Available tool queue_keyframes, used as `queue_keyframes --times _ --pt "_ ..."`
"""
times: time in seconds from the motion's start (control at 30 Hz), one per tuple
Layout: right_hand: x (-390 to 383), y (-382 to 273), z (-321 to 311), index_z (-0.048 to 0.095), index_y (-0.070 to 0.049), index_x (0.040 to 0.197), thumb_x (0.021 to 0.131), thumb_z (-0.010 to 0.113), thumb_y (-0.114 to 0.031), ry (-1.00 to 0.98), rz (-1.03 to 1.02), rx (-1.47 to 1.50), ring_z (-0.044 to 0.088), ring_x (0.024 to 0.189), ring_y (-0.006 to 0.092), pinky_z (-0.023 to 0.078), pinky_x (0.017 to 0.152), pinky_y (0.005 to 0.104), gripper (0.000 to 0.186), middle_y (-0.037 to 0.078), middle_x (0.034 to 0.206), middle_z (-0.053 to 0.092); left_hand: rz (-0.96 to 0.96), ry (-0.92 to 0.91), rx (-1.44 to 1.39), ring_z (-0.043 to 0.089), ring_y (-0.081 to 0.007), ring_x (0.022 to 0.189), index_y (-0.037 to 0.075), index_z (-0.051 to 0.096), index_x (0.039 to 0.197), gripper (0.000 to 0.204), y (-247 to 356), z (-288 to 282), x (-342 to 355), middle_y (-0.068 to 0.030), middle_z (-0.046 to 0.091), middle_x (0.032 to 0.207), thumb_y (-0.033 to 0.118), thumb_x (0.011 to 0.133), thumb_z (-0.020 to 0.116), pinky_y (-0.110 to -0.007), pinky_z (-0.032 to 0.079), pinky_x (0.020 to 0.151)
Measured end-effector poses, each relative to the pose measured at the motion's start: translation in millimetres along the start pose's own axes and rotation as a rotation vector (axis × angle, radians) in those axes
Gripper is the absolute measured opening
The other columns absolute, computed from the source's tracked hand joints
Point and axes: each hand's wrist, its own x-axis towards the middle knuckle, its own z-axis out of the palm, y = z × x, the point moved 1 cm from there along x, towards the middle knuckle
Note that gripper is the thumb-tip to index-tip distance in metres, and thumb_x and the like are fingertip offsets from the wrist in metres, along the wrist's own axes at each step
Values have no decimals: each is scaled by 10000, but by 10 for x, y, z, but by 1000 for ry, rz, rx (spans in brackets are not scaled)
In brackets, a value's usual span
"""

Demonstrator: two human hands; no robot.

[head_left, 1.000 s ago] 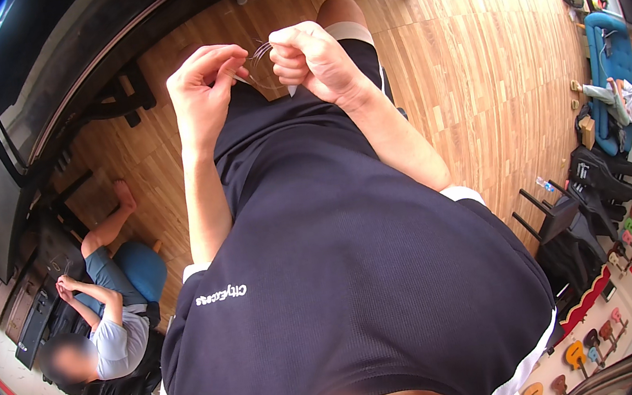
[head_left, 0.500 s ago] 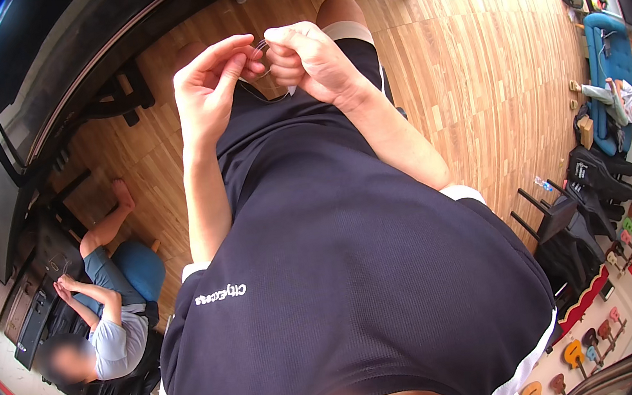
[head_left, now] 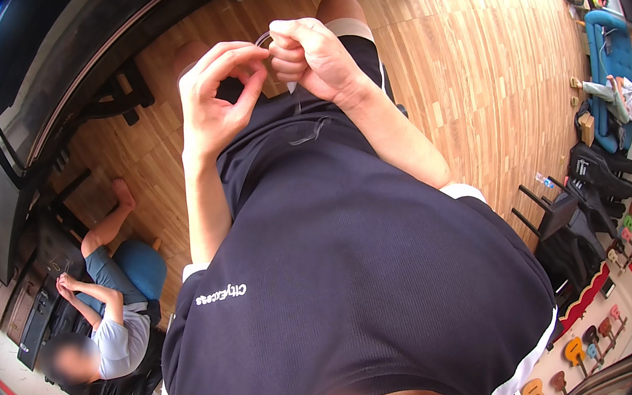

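A thin wire-like string, partly coiled (head_left: 263, 39), shows between my two hands above my lap. My right hand (head_left: 317, 61) is closed round it, fingers curled in and thumb on top. My left hand (head_left: 216, 103) meets it from the other side, thumb and forefinger bent into a ring with the fingertips close together at the coil. Below the hands, a blurred loose stretch of string (head_left: 313, 131) hangs over my dark shorts. A small white bit (head_left: 292, 87) sticks out under my right hand; its kind is unclear.
A black piano-like instrument (head_left: 79, 65) curves across the upper left. At left another person (head_left: 113, 309) sits on a blue chair (head_left: 140, 270). On the right are a blue sofa (head_left: 605, 59) with a seated person, a dark stool (head_left: 551, 217), black cases (head_left: 601, 170) and several wall-hung guitars (head_left: 574, 351).
My left hand has turned, its fingers curling into a rounder ring. The loose string has swung from just under the hands down over my lap. My right hand has barely moved.
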Motion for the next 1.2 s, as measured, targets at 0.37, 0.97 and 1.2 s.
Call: queue_keyframes --times 0.37,0.97,1.2 --pt "10 -91 -99 289 -182 599 988 454 -236 166 -181 290 180 456 76 184 441 264 426 -68 518 222 20 -83 151 608 -136 692 94 755 946 252 -23 30 -77 -32 655 884 -34 729 753 -251 488 614" --pt "-22 -82 -117 258 -182 591 988 444 -243 11 -65 334 176 459 80 186 443 263 442 -64 521 209 -269 317 -477 588 -76 622 -37 693 963 144 -100 110 -107 -46 651 738 79 972 609 -190 448 552" --pt "-2 -93 -168 247 -186 589 975 452 -239 54 -83 415 170 460 82 181 444 265 441 -63 523 200 -195 -38 -235 497 -40 566 2 716 984 129 -5 84 -133 -3 611 704 -16 898 621 -188 393 520"
